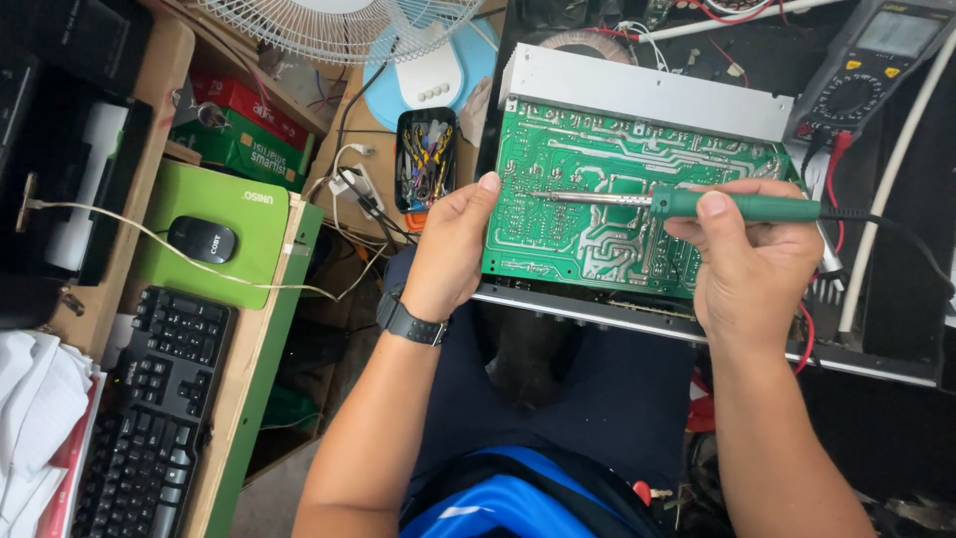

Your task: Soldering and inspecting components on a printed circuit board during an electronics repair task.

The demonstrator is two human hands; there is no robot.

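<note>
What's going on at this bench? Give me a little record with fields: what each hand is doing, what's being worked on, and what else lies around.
Left hand: grips the left edge of the green circuit board, thumb on top; dark wristwatch on the wrist.
Right hand: holds a green-handled soldering iron, tip over the board.
Board: solder side up, metal strip along its far edge.
Nearby: multimeter, black mouse on green pad, black keyboard, white fan.

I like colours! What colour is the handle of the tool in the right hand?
Green; the soldering iron handle, held by the right hand, shows best in the head view.
</note>
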